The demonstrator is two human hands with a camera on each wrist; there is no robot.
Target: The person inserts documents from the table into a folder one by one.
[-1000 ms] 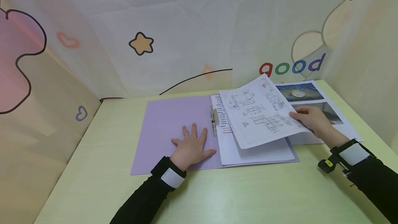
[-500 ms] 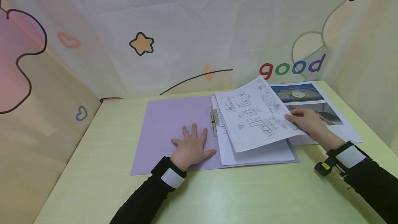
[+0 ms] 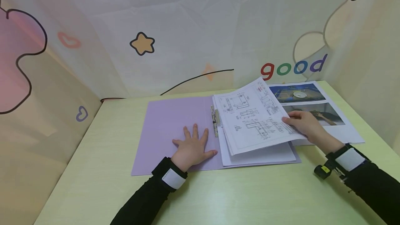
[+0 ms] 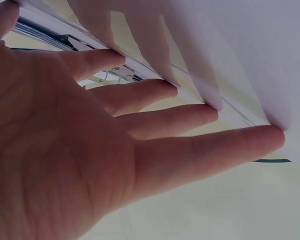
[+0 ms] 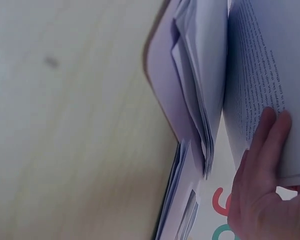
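Note:
A purple folder [image 3: 175, 114] lies open on the table, a metal clip [image 3: 215, 121] along its spine. My left hand [image 3: 191, 150] rests on the left cover, palm down with fingers spread; in the left wrist view its fingertips [image 4: 275, 136] touch the cover. With thumb on top and fingers beneath, my right hand [image 3: 303, 126] pinches the right edge of some paper sheets [image 3: 253, 121] printed with technical drawings. They are tilted above the white paper stack [image 3: 259, 157] on the folder's right side. The right wrist view shows printed text on the underside [image 5: 255, 70], against my fingers.
Photo-printed paper [image 3: 347, 131] lies at the back right, partly behind my right hand. The pale table [image 3: 218, 197] meets a patterned curtain [image 3: 193, 44] at the back, close behind the folder. Similar cloth hangs on both sides.
My right hand has moved left with the sheets, bringing their left edge closer to the clip and over more of the stack. The left hand has stayed in place.

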